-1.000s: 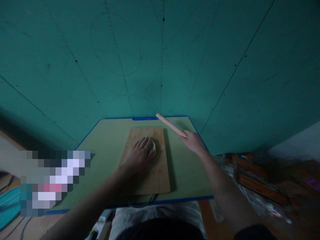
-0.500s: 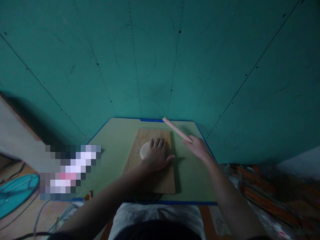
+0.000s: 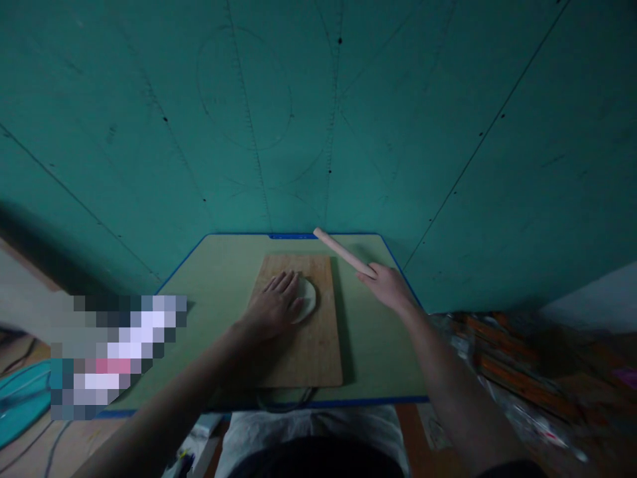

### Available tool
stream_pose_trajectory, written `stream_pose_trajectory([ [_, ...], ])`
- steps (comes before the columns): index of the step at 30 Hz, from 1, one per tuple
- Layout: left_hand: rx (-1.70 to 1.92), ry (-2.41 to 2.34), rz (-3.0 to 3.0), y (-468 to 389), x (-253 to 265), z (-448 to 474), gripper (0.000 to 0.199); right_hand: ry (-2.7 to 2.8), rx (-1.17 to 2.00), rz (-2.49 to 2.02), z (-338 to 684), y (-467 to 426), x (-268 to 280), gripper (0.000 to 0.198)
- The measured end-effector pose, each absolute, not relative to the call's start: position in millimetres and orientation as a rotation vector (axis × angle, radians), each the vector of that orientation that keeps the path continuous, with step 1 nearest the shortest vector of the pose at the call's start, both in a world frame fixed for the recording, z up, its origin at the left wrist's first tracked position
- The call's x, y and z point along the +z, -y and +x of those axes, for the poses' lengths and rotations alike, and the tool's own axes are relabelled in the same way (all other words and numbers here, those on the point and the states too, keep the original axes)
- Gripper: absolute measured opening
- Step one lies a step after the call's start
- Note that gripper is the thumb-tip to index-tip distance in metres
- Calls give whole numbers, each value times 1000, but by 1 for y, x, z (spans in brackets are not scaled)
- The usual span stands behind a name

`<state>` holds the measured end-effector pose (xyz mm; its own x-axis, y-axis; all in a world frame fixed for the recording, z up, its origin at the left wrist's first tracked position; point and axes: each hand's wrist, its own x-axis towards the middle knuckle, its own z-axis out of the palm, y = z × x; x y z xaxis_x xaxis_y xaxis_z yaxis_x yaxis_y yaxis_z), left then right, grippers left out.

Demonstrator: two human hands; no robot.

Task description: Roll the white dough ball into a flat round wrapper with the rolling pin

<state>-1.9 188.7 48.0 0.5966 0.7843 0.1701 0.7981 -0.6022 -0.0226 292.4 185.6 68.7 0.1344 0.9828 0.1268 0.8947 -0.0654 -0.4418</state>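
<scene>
A pale round flat piece of dough (image 3: pixel 309 302) lies on a wooden cutting board (image 3: pixel 313 358). My left hand (image 3: pixel 275 304) rests over the dough's left side with fingers stretched out, hiding part of it. To the right of the board, my right hand (image 3: pixel 391 287) is wrapped around one end of a light wooden rolling pin (image 3: pixel 343 252). The pin slants up and left, held above the table and apart from the dough.
The board sits on a pale green table (image 3: pixel 213 272) with a blue edge, against a green wall (image 3: pixel 298 192). A pixelated object (image 3: pixel 134 345) lies at the table's left. Orange and plastic-wrapped items (image 3: pixel 522 392) are piled on the right, below table level.
My left hand has shifted from the dough's right side to its left side, uncovering the right part. The rolling pin stays raised in my right hand. The view has shifted slightly.
</scene>
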Motion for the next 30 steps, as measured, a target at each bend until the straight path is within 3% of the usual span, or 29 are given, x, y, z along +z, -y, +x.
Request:
stream_pose_trajectory([
  [4, -222, 1412, -2689, -184, 49, 17, 67, 1820, 273, -2015, 292, -186, 67, 21],
  [10, -180, 1348, -2747, -159, 59, 28, 61, 1878, 254, -2006, 289, -186, 64, 21],
  [17, -277, 1144, -2891, -117, 59, 12, 77, 1871, 290, -2016, 288, -186, 62, 23],
  [25, -342, 1175, -2871, -123, 63, -51, 56, 1853, 319, -1911, 285, -180, 72, 26],
  [30, -633, 1405, -2526, -149, 83, -78, 62, 2053, 301, -1819, 263, -166, 82, 24],
])
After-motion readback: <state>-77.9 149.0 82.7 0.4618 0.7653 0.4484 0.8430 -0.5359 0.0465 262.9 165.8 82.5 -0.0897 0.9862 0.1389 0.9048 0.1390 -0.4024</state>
